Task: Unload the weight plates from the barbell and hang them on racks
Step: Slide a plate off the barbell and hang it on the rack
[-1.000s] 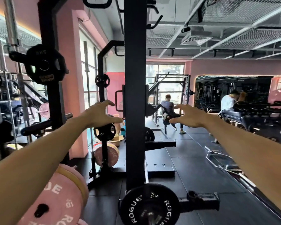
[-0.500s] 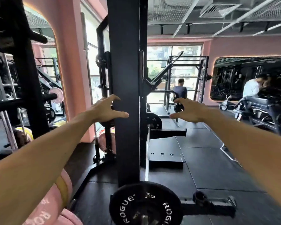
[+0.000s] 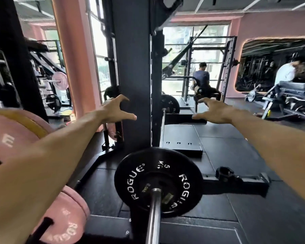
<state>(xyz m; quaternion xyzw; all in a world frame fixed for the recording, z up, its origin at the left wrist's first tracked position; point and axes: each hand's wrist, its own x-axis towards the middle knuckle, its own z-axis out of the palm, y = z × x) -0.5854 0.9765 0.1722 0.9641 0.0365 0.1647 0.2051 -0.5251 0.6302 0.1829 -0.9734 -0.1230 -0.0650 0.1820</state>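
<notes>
- Left hand (image 3: 113, 110): held in the air at 10 o'clock of frame centre, fingers spread and bent like a claw, grasping nothing; its thumb tip lies against the outline of the black upright (image 3: 132, 71), contact uncertain.
- Right hand (image 3: 213, 111): at 2 o'clock, fingers extended and relaxed, empty.
- Black 5 kg plate (image 3: 158, 182): loaded on the barbell (image 3: 154, 217), at 6 o'clock, below both hands and apart from them; a second black plate (image 3: 170, 103) sits at the bar's far end, 12 o'clock.
- Risk (judgement): stripping the near plate alone may unbalance the bar; a one-sided pull could bind the plate on the sleeve.
- Collar (image 3: 224, 173): lies off the bar on the rack's foot at 4 o'clock.
- Pink plates (image 3: 67, 224): stored at 8 o'clock, beside the left forearm.
- Obstruction: the upright stands between the hands, crowding a two-handed reach.
</notes>
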